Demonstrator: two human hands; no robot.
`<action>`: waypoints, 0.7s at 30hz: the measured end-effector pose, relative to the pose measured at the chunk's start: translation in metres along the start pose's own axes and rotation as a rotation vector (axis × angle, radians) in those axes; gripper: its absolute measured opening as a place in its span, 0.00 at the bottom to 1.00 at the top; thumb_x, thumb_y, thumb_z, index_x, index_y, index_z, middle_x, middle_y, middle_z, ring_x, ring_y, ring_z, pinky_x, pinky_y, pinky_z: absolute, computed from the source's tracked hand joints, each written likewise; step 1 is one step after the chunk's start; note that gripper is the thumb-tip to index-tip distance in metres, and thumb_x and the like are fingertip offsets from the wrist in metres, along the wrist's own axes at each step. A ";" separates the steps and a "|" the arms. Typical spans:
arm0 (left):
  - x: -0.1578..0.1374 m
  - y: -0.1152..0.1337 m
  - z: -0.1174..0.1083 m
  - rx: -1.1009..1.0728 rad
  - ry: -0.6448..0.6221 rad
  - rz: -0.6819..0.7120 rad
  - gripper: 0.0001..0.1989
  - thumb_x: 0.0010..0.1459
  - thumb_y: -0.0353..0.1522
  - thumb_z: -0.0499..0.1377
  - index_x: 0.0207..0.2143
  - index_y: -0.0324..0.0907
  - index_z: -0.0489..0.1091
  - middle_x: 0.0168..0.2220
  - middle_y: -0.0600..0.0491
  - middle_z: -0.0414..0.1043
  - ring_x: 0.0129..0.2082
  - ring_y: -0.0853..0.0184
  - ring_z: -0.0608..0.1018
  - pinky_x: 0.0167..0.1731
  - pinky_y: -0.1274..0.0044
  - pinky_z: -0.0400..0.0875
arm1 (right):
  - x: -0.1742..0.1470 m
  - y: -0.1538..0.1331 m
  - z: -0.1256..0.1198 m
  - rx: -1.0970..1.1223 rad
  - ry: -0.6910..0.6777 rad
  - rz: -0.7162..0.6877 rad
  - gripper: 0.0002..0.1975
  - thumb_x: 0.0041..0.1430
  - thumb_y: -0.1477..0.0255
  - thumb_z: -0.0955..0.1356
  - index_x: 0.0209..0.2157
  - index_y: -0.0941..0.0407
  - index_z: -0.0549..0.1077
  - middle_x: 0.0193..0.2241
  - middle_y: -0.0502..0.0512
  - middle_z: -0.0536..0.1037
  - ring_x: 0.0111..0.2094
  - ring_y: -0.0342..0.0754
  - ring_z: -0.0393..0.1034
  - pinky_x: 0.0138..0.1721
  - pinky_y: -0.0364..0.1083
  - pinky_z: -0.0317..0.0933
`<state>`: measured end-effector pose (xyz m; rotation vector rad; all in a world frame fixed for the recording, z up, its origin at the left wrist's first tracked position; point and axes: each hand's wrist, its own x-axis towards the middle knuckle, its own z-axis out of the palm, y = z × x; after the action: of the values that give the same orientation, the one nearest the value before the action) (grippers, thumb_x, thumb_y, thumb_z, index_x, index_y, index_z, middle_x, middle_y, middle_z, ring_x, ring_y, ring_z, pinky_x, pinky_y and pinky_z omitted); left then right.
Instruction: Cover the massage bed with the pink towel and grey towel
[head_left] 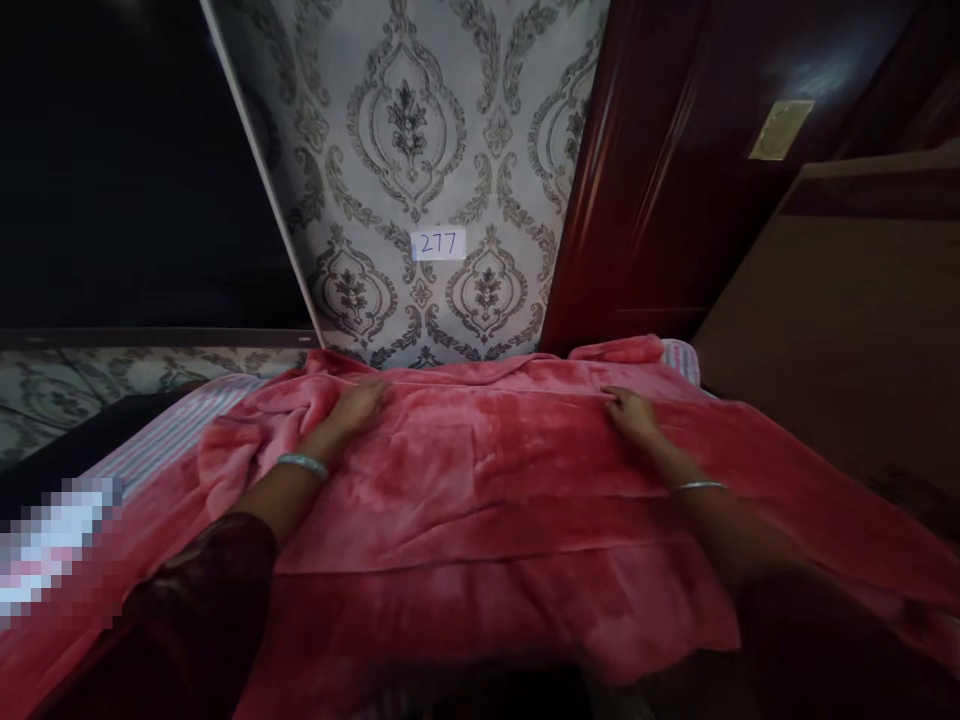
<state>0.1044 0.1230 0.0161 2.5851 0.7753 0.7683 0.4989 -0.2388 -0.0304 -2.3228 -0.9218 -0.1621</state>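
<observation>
Blanket (495,480): one, pink, spread across middle of frame | hands: two, left hand (358,405) flat, fingers together; right hand (634,413) flat, fingers slightly apart | bangles: two | striped sheet (169,435): left, underneath

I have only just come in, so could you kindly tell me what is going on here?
A person is leaning over a bed with both hands laid flat on a pink fleece blanket spread across it. The left hand rests near a bunched-up part of the blanket, the right hand on a smoother stretch. A striped sheet shows beneath on the left. Neither hand has a grip on the cloth.
</observation>
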 end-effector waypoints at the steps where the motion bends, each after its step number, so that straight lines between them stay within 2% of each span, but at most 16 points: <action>1: 0.009 -0.001 0.007 0.013 -0.019 -0.022 0.06 0.57 0.30 0.61 0.37 0.42 0.76 0.48 0.44 0.79 0.53 0.55 0.77 0.57 0.67 0.67 | 0.007 -0.006 0.013 -0.010 -0.033 -0.032 0.25 0.58 0.76 0.64 0.56 0.61 0.76 0.56 0.66 0.77 0.57 0.56 0.72 0.61 0.53 0.63; 4: 0.032 -0.007 0.024 0.073 -0.045 -0.103 0.01 0.55 0.28 0.60 0.30 0.41 0.72 0.42 0.39 0.79 0.51 0.50 0.77 0.56 0.62 0.66 | 0.023 -0.012 0.040 -0.034 -0.104 -0.068 0.25 0.57 0.77 0.66 0.57 0.61 0.75 0.56 0.65 0.77 0.58 0.55 0.72 0.62 0.53 0.62; 6: 0.040 -0.011 0.029 0.111 -0.048 -0.121 0.03 0.54 0.27 0.59 0.28 0.41 0.70 0.39 0.38 0.78 0.51 0.48 0.76 0.57 0.59 0.64 | 0.030 -0.008 0.049 -0.060 -0.142 -0.066 0.28 0.56 0.78 0.67 0.59 0.62 0.74 0.57 0.67 0.76 0.57 0.57 0.72 0.62 0.54 0.62; 10: 0.038 -0.009 0.020 0.175 -0.023 -0.077 0.06 0.55 0.26 0.54 0.32 0.41 0.70 0.44 0.37 0.76 0.51 0.49 0.75 0.57 0.60 0.63 | 0.038 -0.002 0.056 -0.092 -0.180 -0.067 0.32 0.53 0.80 0.67 0.62 0.62 0.71 0.60 0.69 0.73 0.59 0.59 0.70 0.62 0.55 0.61; 13: 0.023 0.002 -0.005 0.214 0.044 0.000 0.10 0.59 0.30 0.51 0.40 0.42 0.70 0.43 0.42 0.76 0.44 0.55 0.77 0.49 0.67 0.69 | 0.036 -0.008 0.052 -0.169 -0.211 -0.116 0.34 0.53 0.81 0.66 0.63 0.58 0.69 0.60 0.66 0.72 0.59 0.57 0.69 0.60 0.52 0.62; 16: -0.005 0.017 -0.045 0.328 0.115 0.086 0.13 0.62 0.35 0.50 0.45 0.42 0.70 0.40 0.47 0.77 0.41 0.58 0.78 0.44 0.71 0.70 | 0.026 -0.019 0.034 -0.359 -0.221 -0.128 0.26 0.58 0.78 0.65 0.59 0.57 0.73 0.56 0.67 0.74 0.53 0.57 0.73 0.54 0.51 0.64; 18: -0.029 0.025 -0.074 0.443 0.070 0.169 0.15 0.64 0.39 0.50 0.46 0.42 0.69 0.40 0.47 0.78 0.41 0.59 0.79 0.43 0.72 0.69 | 0.012 -0.024 0.012 -0.448 -0.150 -0.085 0.20 0.62 0.74 0.63 0.55 0.58 0.75 0.54 0.68 0.74 0.48 0.57 0.74 0.48 0.51 0.65; 21: -0.068 0.031 -0.105 0.542 -0.045 0.241 0.19 0.65 0.47 0.52 0.45 0.42 0.69 0.41 0.48 0.77 0.37 0.61 0.79 0.38 0.74 0.70 | -0.020 -0.023 -0.033 -0.479 0.001 0.008 0.19 0.64 0.70 0.62 0.52 0.60 0.74 0.51 0.68 0.75 0.44 0.58 0.73 0.40 0.50 0.64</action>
<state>0.0078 0.0747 0.0866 3.2156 0.7468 0.6251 0.4724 -0.2577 0.0012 -2.7606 -0.9520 -0.4198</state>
